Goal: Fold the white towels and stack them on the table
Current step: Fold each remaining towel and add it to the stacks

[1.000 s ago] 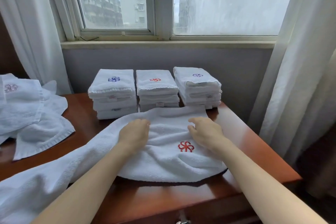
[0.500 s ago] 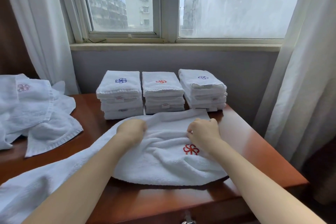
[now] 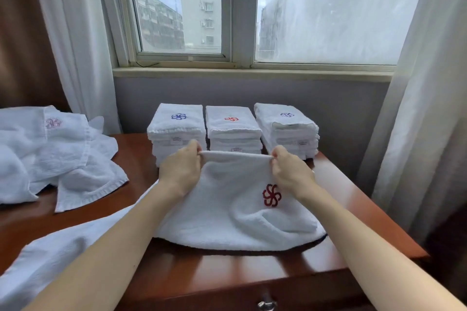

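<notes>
While its near part lies spread on the counter, the towel being folded has its far edge lifted clear and stretched taut between the two hands. The left hand pinches one end of that edge between thumb and curled fingers, and the right hand does the same at the other end. Each grip is closed tight on cloth and has nothing else in it. Holding the hem straight like this seems meant to let the far part come over in one even fold. A red emblem lies face up just below the right hand (probably the mark wanted on top at the end). The towel's long left end runs beneath the left forearm and out of view, so this looks like an early fold with more to follow.

Just behind the hands, three piles of folded towels stand side by side against the wall: the left stack, the middle stack and the right stack. Set at the back, they leave the front for working. Well to the left, a heap of unfolded towels waits.
</notes>
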`<move>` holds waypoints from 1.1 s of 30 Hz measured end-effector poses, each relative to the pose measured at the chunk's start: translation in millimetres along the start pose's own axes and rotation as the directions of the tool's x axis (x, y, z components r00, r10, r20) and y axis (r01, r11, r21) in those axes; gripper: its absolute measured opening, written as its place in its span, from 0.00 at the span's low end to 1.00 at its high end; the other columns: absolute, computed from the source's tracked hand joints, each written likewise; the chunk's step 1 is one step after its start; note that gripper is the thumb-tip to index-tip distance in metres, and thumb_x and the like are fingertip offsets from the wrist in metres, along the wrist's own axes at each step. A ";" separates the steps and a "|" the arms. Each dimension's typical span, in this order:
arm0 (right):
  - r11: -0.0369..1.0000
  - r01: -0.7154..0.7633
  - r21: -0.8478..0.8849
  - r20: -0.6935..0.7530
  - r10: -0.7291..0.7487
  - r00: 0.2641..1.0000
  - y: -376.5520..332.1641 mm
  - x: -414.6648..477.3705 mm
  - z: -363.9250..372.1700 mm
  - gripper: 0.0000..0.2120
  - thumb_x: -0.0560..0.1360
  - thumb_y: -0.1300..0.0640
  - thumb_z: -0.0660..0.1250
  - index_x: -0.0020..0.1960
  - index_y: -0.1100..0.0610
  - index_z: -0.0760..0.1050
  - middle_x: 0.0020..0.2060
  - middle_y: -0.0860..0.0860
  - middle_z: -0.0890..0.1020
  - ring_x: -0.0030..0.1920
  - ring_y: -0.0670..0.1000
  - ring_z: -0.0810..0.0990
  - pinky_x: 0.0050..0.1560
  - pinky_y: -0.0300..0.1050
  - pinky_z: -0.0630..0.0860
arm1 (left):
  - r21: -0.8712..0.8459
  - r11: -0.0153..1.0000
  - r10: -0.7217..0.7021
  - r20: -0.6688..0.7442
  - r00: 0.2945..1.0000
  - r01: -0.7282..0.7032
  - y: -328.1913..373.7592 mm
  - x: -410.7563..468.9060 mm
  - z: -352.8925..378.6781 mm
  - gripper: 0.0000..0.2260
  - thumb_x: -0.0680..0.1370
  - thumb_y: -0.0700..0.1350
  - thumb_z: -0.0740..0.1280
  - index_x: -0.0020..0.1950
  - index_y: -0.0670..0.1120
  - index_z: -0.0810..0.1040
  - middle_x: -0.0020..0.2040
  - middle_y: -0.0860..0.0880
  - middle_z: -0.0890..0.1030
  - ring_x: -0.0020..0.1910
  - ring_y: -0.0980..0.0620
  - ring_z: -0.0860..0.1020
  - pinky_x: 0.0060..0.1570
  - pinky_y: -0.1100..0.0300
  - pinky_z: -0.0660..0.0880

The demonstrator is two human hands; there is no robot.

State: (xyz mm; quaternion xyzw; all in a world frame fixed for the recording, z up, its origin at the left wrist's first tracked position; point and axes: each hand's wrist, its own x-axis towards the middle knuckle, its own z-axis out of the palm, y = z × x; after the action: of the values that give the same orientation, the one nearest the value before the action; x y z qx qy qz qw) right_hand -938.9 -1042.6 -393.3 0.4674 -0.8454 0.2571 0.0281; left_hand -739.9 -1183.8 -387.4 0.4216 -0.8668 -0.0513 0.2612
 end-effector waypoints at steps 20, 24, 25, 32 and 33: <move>0.986 0.165 0.017 -0.492 -0.136 0.860 -14.1 8.0 -81.8 0.08 0.78 0.59 0.60 0.55 0.58 0.75 0.58 0.58 0.78 0.55 0.59 0.77 0.46 0.49 0.72 | 0.049 0.973 0.225 -0.398 0.889 -0.224 42.8 8.7 -62.0 0.06 0.76 0.41 0.63 0.44 0.46 0.79 0.44 0.47 0.80 0.46 0.42 0.78 0.42 0.52 0.74; 0.969 -0.140 -0.203 -0.158 0.109 0.981 12.8 -24.0 -74.9 0.11 0.76 0.54 0.58 0.54 0.54 0.76 0.63 0.62 0.75 0.51 0.59 0.78 0.47 0.48 0.72 | -0.002 0.985 0.172 0.194 0.966 -0.175 53.1 -18.1 -26.7 0.07 0.75 0.45 0.59 0.38 0.50 0.73 0.35 0.53 0.81 0.37 0.52 0.82 0.38 0.59 0.74; 0.941 -0.180 -0.285 -0.022 0.181 0.983 20.8 -33.7 -70.8 0.12 0.77 0.54 0.57 0.56 0.54 0.76 0.64 0.61 0.74 0.56 0.60 0.77 0.51 0.49 0.73 | -0.044 0.988 0.154 0.376 0.914 -0.148 58.4 -26.8 -18.4 0.07 0.74 0.44 0.59 0.40 0.50 0.76 0.33 0.53 0.82 0.33 0.55 0.83 0.37 0.61 0.75; 0.888 -0.132 -0.440 0.159 0.222 0.962 45.5 -70.4 -45.9 0.09 0.77 0.57 0.55 0.49 0.51 0.73 0.51 0.52 0.81 0.42 0.55 0.76 0.42 0.44 0.70 | 0.002 0.985 0.145 0.532 0.834 -0.172 88.8 -43.9 5.7 0.11 0.75 0.48 0.61 0.50 0.53 0.82 0.36 0.59 0.85 0.34 0.60 0.79 0.36 0.63 0.75; 0.902 -0.112 -0.416 0.081 0.160 0.984 44.6 -69.8 -40.6 0.10 0.77 0.59 0.55 0.50 0.51 0.75 0.51 0.52 0.81 0.44 0.56 0.76 0.41 0.45 0.70 | 0.034 0.974 0.189 0.421 0.887 -0.224 90.5 -43.1 8.0 0.12 0.75 0.48 0.61 0.53 0.56 0.82 0.40 0.60 0.85 0.42 0.61 0.80 0.41 0.62 0.74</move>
State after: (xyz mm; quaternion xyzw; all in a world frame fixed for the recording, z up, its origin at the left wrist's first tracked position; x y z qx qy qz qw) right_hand -943.4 -950.5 -396.4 0.4047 -0.9112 0.0487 0.0595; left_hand -785.7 -1094.3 -383.9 0.3168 -0.9436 -0.0762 0.0577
